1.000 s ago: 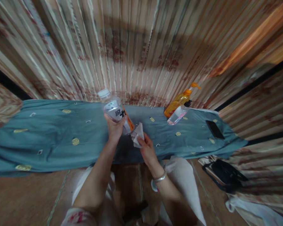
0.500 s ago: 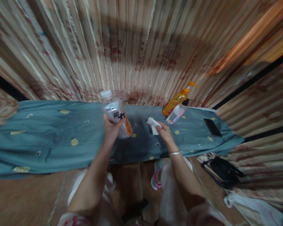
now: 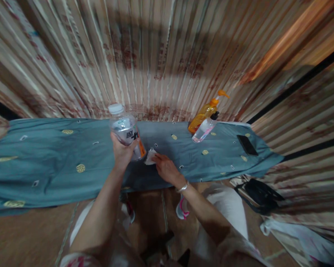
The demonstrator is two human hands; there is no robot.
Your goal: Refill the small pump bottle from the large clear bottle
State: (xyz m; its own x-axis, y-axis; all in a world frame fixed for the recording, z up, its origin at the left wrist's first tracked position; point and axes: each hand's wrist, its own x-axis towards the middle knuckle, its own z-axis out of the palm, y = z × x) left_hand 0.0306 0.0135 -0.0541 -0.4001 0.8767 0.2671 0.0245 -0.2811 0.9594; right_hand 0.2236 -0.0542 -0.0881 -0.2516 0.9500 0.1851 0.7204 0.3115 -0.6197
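My left hand (image 3: 121,152) grips a clear plastic bottle (image 3: 125,129) with a white cap and a white and orange label, holding it upright and a little tilted above the teal cloth (image 3: 58,159). My right hand (image 3: 164,167) lies low on the cloth just right of the bottle's base, pressing a crumpled white tissue (image 3: 149,157) against the fabric. A silver bangle (image 3: 183,187) sits on my right wrist. The tissue is partly hidden under my fingers.
An orange pump bottle (image 3: 204,115) and a small clear bottle with a dark cap (image 3: 203,130) stand at the cloth's back right. A black phone (image 3: 247,145) lies near the right end. A striped curtain (image 3: 156,55) hangs behind. A black bag (image 3: 260,194) lies on the floor.
My right hand carried the tissue from beside the bottle out to the right, then back down onto the cloth near the bottle's base. The bottle stayed held in my left hand.
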